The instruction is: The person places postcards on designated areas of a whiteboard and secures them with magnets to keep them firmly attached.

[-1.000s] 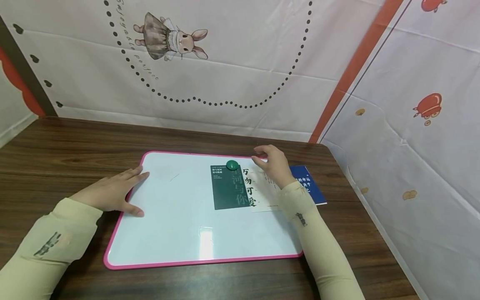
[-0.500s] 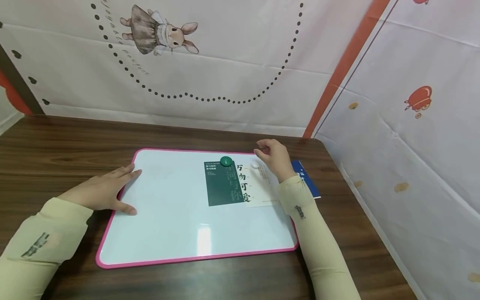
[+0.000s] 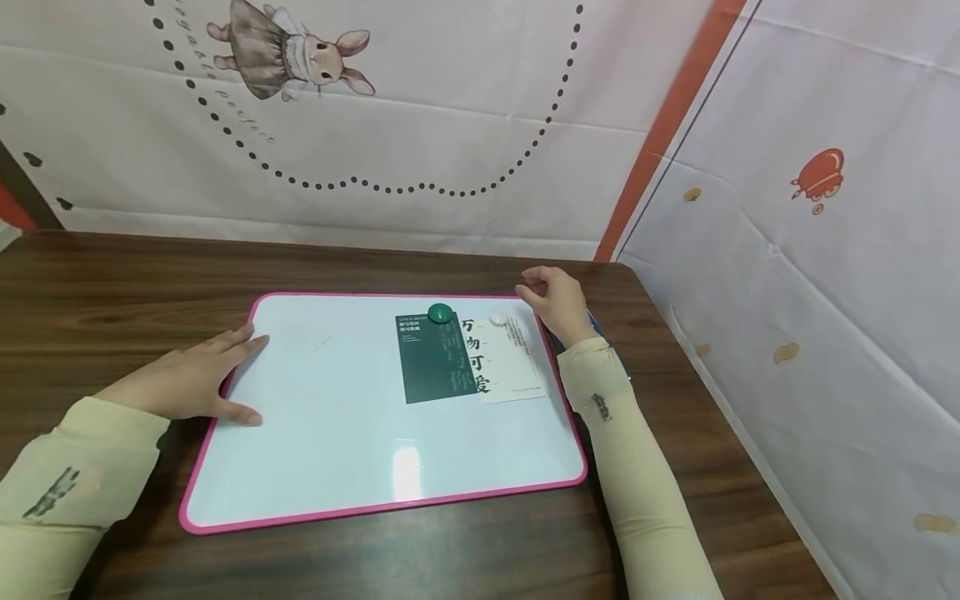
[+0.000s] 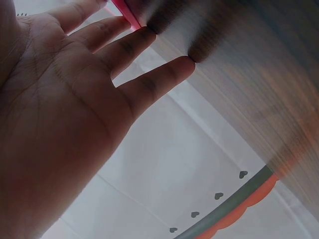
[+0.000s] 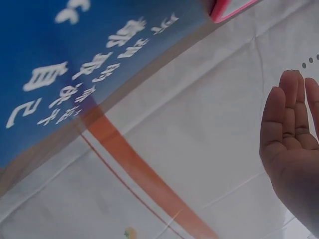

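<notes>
A white board (image 3: 330, 450) with a pink rim lies on the table. My left hand (image 3: 187, 375) rests at its left edge, fingers spread, thumb over the white surface; the left wrist view shows the palm and outstretched fingers (image 4: 154, 82). On the board a dark green card (image 3: 431, 367) carries a round green magnet (image 3: 440, 313). Beside it lies a cream card (image 3: 513, 367) with a white magnet (image 3: 498, 319) near its top. My right hand (image 3: 561, 304) hovers by the upper right corner, fingers loosely bent and holding nothing visible. Beneath it, a blue card (image 5: 55, 74) with white characters is mostly hidden in the head view.
The dark wooden table (image 3: 337, 558) extends around the board. A white printed cloth (image 3: 435, 117) with a rabbit picture hangs behind it, and another patterned cloth (image 3: 840, 300) stands along the table's right side.
My right hand has shifted right across the board, off the cream card and over the blue card. The white magnet has come into view. My left hand stays at the left edge.
</notes>
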A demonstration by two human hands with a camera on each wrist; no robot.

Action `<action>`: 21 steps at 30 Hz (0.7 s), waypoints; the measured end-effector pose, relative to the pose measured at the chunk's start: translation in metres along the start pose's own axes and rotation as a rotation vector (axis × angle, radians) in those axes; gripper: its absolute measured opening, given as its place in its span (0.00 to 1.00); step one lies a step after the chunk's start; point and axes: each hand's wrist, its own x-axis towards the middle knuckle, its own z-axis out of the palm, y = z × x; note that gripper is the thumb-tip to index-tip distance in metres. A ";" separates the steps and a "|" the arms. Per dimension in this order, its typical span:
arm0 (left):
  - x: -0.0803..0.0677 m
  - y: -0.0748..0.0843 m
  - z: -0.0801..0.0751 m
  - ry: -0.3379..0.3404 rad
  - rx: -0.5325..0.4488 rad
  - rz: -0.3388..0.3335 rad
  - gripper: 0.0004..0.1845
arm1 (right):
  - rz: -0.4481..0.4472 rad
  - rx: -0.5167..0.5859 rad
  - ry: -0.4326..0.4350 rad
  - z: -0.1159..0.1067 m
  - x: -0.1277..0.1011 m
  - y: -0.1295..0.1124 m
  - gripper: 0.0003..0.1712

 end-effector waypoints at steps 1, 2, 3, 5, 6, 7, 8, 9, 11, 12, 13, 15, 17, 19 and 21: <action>0.000 0.000 0.000 -0.002 0.001 -0.002 0.67 | 0.003 0.006 -0.007 0.000 0.000 0.002 0.22; 0.000 0.000 0.001 -0.002 0.003 -0.002 0.67 | 0.009 0.012 -0.017 0.000 0.000 0.004 0.23; 0.000 -0.001 0.002 -0.005 0.005 -0.002 0.67 | 0.015 0.017 -0.028 0.000 -0.001 0.005 0.23; -0.001 -0.001 0.003 -0.007 0.009 0.001 0.67 | 0.033 0.026 -0.050 0.000 -0.002 0.008 0.25; 0.000 -0.001 0.003 -0.007 0.012 0.001 0.68 | 0.042 0.027 -0.061 0.000 -0.003 0.009 0.26; 0.000 0.000 0.003 -0.007 0.014 0.000 0.68 | 0.049 0.022 -0.071 0.001 -0.004 0.010 0.27; 0.000 0.000 0.004 -0.008 0.013 -0.001 0.68 | 0.053 0.013 -0.081 0.001 -0.005 0.011 0.28; 0.000 0.000 0.004 -0.010 0.012 -0.002 0.68 | 0.057 0.003 -0.091 0.001 -0.005 0.012 0.29; -0.001 0.000 0.005 -0.010 0.009 -0.004 0.68 | 0.058 -0.023 -0.111 0.002 -0.007 0.014 0.31; -0.001 0.000 0.005 -0.010 0.010 -0.005 0.69 | 0.057 -0.032 -0.124 0.002 -0.009 0.015 0.32; -0.001 0.000 0.006 -0.011 0.008 -0.006 0.69 | 0.053 -0.044 -0.136 0.002 -0.010 0.016 0.34; -0.001 -0.001 0.006 -0.007 0.007 -0.004 0.68 | 0.044 -0.057 -0.159 0.002 -0.012 0.018 0.36; -0.002 -0.002 0.007 -0.003 0.009 -0.002 0.68 | 0.035 -0.062 -0.180 0.003 -0.015 0.021 0.37; -0.002 -0.002 0.008 -0.001 0.010 0.000 0.68 | 0.027 -0.067 -0.200 0.004 -0.017 0.023 0.38; -0.002 -0.002 0.008 -0.001 0.010 0.001 0.68 | 0.024 -0.071 -0.225 0.005 -0.019 0.025 0.39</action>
